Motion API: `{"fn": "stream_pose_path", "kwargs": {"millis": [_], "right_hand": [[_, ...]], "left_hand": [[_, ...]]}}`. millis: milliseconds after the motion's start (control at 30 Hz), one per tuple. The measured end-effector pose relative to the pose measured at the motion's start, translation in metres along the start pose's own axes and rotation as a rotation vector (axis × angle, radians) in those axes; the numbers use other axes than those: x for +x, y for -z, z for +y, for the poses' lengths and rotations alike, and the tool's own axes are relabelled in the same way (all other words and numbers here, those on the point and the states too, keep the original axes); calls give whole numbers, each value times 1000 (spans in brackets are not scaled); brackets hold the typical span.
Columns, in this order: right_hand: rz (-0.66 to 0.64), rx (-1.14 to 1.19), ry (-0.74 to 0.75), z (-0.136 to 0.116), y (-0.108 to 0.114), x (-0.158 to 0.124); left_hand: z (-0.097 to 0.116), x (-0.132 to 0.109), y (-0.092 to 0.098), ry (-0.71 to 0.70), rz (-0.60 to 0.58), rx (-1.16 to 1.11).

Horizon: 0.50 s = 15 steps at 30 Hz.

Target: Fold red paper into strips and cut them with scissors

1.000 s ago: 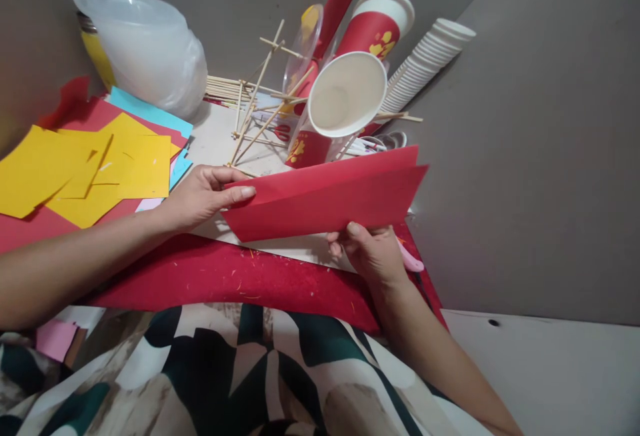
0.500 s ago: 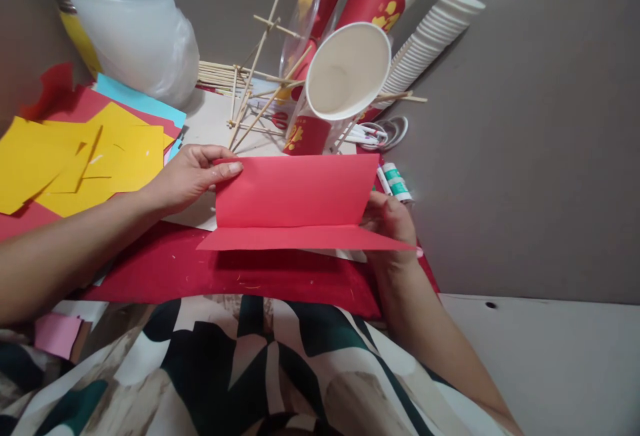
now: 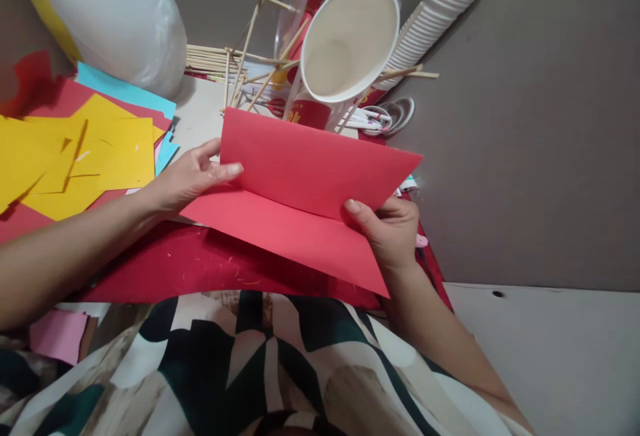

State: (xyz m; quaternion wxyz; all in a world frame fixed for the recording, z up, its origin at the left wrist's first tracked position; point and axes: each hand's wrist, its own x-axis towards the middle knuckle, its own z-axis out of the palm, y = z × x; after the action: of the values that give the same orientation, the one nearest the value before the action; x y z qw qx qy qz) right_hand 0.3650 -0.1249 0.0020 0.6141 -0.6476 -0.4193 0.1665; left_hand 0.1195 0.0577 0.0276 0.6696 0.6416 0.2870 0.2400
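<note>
A sheet of red paper (image 3: 300, 189) with a crease along its middle is held half unfolded in front of me. My left hand (image 3: 193, 176) pinches its left end at the crease, thumb on top. My right hand (image 3: 390, 229) grips its right end, thumb on the paper and fingers curled behind. The sheet hangs above a larger dark red sheet (image 3: 200, 266) that lies on the table edge.
Yellow paper pieces (image 3: 75, 163) and a blue sheet (image 3: 120, 89) lie at left. Behind the paper stand a tilted white paper cup (image 3: 345, 43), wooden sticks (image 3: 240, 63), a stack of white cups (image 3: 440, 16) and a plastic bag (image 3: 110, 16). Scissors (image 3: 390, 116) lie by the grey wall.
The folded red paper has been opened out: its halves spread apart, the near half now slopes down toward me. Both hands kept their hold on its ends.
</note>
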Motion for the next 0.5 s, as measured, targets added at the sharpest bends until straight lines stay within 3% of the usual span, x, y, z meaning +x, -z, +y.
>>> {"fn": "stream_pose_path", "kwargs": {"millis": [133, 267, 500], "right_hand": [[-6, -16, 16, -3, 1, 0], [-84, 29, -79, -3, 2, -1], [-206, 171, -228, 8, 4, 0]], "left_hand": [[0, -3, -2, 62, -107, 2], [-2, -2, 3, 128, -185, 3], [1, -1, 2, 135, -115, 38]]}}
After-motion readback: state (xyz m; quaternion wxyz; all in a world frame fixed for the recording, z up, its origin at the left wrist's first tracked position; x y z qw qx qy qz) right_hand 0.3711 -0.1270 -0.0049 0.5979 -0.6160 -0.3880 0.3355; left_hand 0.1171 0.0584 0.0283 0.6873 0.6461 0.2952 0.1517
